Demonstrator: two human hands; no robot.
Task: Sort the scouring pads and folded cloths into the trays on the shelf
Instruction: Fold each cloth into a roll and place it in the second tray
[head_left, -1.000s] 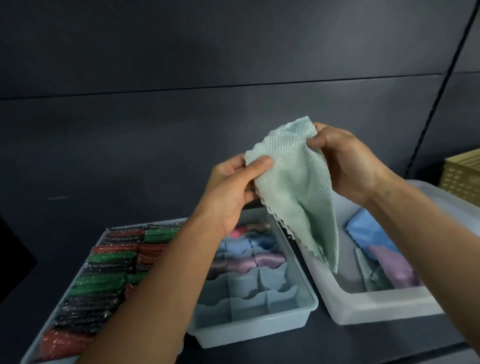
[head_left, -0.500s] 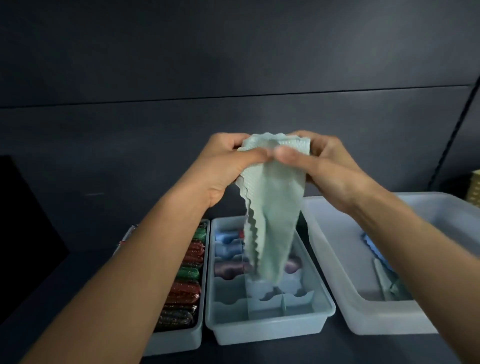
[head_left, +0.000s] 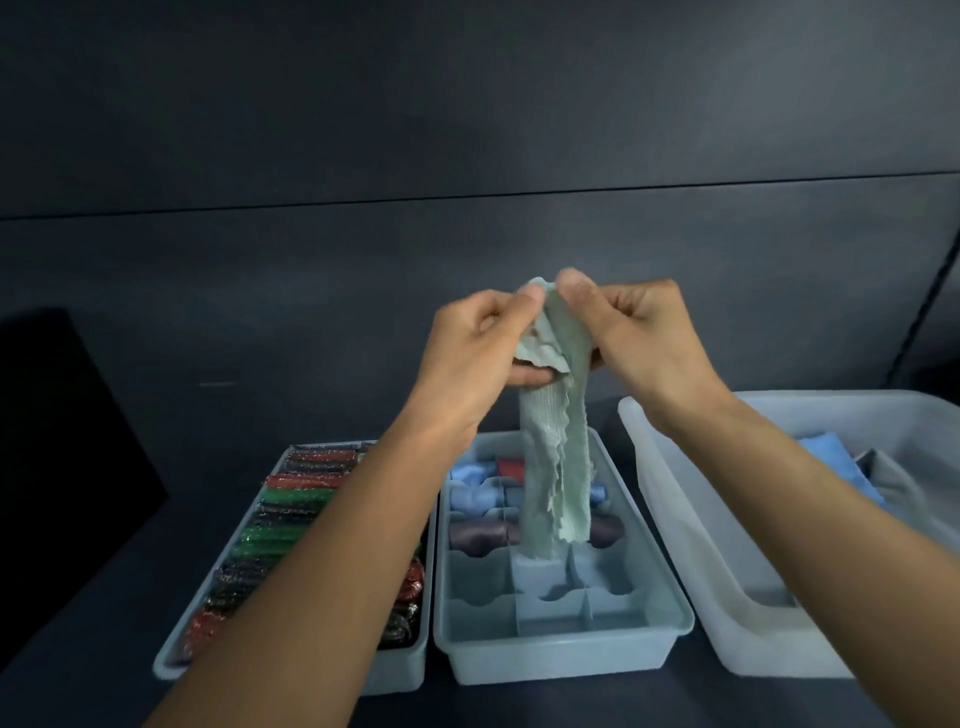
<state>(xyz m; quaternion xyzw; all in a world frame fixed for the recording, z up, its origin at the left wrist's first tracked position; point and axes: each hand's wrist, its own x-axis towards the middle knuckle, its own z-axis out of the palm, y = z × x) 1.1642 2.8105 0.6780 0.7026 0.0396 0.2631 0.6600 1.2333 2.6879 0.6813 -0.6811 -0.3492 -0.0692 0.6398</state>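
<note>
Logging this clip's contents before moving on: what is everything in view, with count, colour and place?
shelf: 1, dark, under the trays
pad tray: 1, grey, left
pads: many, red, green, dark, in rows in the pad tray
divided tray: 1, grey-blue, middle
folded cloths: several, blue, red, purple, in its far compartments
green cloth: 1, pale green, hanging over the divided tray
bin: 1, clear, right
loose cloths: at least 2, blue and grey, in the bin
left hand, right hand: 2, pinching the green cloth's top
</note>
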